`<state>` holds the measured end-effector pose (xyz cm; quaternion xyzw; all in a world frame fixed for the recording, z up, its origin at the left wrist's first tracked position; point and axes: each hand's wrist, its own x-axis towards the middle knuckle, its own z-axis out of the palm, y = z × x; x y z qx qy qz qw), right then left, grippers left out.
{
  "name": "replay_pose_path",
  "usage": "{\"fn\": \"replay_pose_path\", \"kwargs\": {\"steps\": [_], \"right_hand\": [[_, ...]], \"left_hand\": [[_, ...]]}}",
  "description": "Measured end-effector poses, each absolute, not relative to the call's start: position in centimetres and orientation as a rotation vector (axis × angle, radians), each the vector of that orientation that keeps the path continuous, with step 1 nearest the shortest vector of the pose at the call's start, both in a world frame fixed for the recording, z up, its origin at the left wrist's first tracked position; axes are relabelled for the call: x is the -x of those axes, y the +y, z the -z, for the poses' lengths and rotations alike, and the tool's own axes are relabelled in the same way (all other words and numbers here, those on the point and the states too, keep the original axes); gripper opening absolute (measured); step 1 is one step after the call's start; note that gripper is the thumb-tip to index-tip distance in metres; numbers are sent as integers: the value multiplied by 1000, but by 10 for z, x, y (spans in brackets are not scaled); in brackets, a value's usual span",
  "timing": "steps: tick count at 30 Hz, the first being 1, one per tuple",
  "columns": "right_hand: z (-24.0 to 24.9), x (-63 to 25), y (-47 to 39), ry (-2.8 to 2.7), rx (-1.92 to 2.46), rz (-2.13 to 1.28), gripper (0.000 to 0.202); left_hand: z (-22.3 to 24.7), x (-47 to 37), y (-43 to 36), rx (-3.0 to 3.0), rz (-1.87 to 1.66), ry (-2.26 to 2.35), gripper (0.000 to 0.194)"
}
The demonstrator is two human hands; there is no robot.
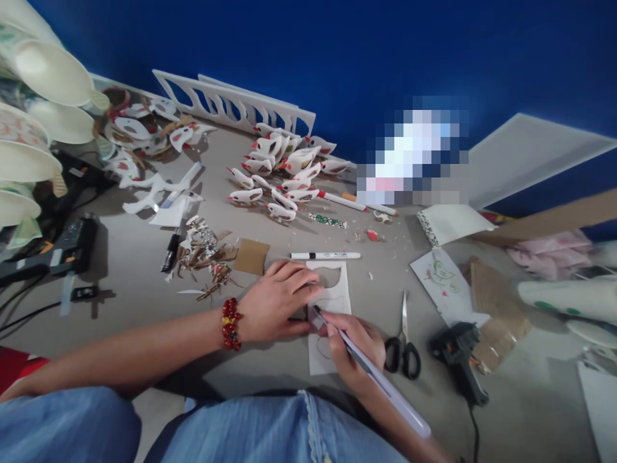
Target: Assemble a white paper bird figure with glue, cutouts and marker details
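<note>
My left hand [279, 299] lies flat with its fingers stretched out, its fingertips pressing on the left side of a white sheet [337, 292]. The sheet has a curved piece cut out near its top and thin drawn outlines on it. In my right hand [354, 344] is a slim lilac pen [385, 386], gripped low with its dark tip at the sheet beside my left fingers. Just above the sheet lies a white acrylic marker [325, 256]. Black-handled scissors [403, 347] rest right of my right hand. A brown cardboard piece [251, 256] lies beyond my left hand.
Several white birds with red beaks [284, 170] stand at the back. Paper scraps [202, 247] pile up at the left. Glue guns [460, 360] flank the work area, with a cable running to the front edge. White cups [53, 71] crowd the far left.
</note>
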<state>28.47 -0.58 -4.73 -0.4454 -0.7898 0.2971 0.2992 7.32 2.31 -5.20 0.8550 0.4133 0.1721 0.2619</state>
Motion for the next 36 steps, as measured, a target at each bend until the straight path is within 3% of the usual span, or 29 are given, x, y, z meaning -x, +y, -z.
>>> {"fn": "replay_pose_path", "kwargs": {"steps": [36], "right_hand": [[51,-280,-9,-2110,1161,-672,16]], "left_hand": [[51,-72,23,-2348,-476,1136,53]]}}
